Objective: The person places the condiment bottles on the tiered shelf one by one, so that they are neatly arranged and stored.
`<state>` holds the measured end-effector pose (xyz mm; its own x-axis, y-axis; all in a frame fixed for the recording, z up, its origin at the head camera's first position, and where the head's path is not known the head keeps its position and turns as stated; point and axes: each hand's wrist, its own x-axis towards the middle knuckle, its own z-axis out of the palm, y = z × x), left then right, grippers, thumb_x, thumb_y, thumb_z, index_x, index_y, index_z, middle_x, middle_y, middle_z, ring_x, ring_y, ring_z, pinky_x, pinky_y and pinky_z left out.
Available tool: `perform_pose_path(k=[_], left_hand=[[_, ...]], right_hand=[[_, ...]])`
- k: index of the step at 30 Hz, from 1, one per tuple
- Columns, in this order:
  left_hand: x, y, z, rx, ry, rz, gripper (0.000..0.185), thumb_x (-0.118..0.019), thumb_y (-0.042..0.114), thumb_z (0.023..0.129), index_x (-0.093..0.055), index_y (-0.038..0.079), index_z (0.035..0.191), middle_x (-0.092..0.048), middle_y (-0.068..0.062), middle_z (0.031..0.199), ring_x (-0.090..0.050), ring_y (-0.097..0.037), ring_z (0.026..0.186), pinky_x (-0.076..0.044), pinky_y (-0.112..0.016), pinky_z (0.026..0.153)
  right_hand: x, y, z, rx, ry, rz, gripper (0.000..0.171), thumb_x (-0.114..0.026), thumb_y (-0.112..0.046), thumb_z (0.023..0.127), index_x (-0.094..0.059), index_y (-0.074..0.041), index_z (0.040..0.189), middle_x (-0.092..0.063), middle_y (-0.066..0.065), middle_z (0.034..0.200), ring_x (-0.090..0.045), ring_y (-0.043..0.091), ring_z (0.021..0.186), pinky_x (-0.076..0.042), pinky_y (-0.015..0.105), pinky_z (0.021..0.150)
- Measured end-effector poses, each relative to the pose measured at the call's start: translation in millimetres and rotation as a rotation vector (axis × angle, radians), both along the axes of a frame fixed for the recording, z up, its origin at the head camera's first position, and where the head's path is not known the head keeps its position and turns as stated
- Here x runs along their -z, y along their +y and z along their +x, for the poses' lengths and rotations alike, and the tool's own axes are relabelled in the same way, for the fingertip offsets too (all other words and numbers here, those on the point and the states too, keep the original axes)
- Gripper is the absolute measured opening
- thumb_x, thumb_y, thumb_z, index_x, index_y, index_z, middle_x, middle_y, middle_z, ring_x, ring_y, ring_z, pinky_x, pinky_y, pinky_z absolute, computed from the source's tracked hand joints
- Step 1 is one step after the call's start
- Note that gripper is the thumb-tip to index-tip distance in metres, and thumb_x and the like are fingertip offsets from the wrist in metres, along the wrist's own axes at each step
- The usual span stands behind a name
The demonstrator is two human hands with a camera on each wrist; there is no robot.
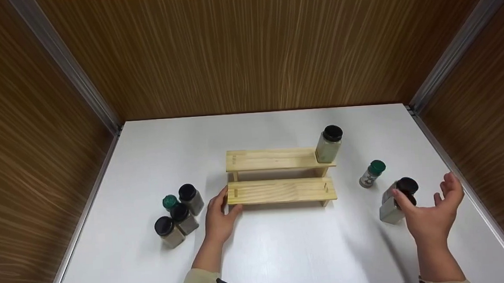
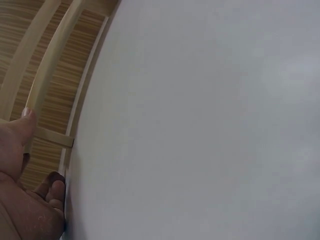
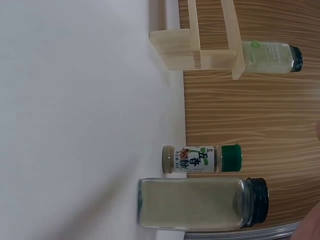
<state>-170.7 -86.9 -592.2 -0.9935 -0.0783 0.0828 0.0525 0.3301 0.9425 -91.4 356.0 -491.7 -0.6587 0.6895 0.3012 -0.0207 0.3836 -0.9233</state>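
Note:
A two-step wooden spice rack [image 1: 280,191] stands mid-table. My left hand [image 1: 218,221] grips the left end of its lower step, thumb at the front and fingers behind. In the left wrist view the thumb [image 2: 27,120] lies against the wood. On the right end of the upper step stands a black-capped spice jar [image 1: 329,145]. My right hand [image 1: 433,220] is raised with thumb and fingers spread, holding nothing. It is nearest two black-capped jars standing close together, the front jar [image 1: 390,214] partly hidden by the thumb. Beside them is a small green-capped spice bottle [image 1: 369,175].
Left of the rack, several spice containers stand in a cluster: black-capped jars [image 1: 170,234] and a green-capped bottle [image 1: 169,202]. Wood-grain panels [image 1: 247,51] enclose the white table [image 1: 283,252] at the back and both sides.

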Motion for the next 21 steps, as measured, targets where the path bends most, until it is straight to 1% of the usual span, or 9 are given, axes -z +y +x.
perform_pose_path(k=[6, 14, 17, 21], left_hand=[[-0.8, -0.3, 0.4, -0.002, -0.005, 0.008, 0.069, -0.083, 0.006, 0.092, -0.053, 0.001, 0.154, -0.055, -0.027, 0.139, -0.054, -0.043, 0.135, -0.044, -0.047, 0.118], [-1.3, 0.6, -1.0, -0.007, -0.016, -0.014, 0.068, -0.082, 0.007, 0.093, -0.052, 0.002, 0.155, -0.054, -0.026, 0.139, -0.053, -0.043, 0.137, -0.043, -0.046, 0.119], [-0.5, 0.3, -0.6, -0.007, -0.001, -0.015, 0.068, -0.083, 0.008, 0.093, -0.053, 0.001, 0.154, -0.055, -0.026, 0.138, -0.053, -0.044, 0.135, -0.044, -0.048, 0.118], [0.7, 0.4, -0.4, -0.004, 0.021, -0.011, 0.069, -0.084, 0.008, 0.092, -0.053, -0.001, 0.153, -0.055, -0.027, 0.136, -0.054, -0.045, 0.133, -0.044, -0.05, 0.118]], right_hand=[[12.2, -0.7, 6.1, 0.003, -0.058, -0.014, 0.112, -0.091, 0.0, 0.078, -0.023, -0.015, 0.165, -0.031, 0.008, 0.166, -0.03, 0.018, 0.151, -0.024, 0.027, 0.126], [27.6, -1.6, 10.8, 0.012, -0.133, -0.049, 0.105, -0.089, 0.0, 0.08, -0.027, -0.009, 0.164, -0.037, 0.014, 0.161, -0.036, 0.024, 0.149, -0.028, 0.032, 0.127], [31.4, -1.4, 12.0, 0.004, -0.147, -0.065, 0.101, -0.088, 0.003, 0.081, -0.029, -0.005, 0.162, -0.039, 0.015, 0.159, -0.038, 0.029, 0.147, -0.032, 0.037, 0.126], [36.6, -0.9, 13.2, -0.004, -0.181, -0.09, 0.097, -0.086, 0.003, 0.083, -0.029, -0.002, 0.162, -0.039, 0.017, 0.159, -0.038, 0.034, 0.148, -0.034, 0.042, 0.125]])
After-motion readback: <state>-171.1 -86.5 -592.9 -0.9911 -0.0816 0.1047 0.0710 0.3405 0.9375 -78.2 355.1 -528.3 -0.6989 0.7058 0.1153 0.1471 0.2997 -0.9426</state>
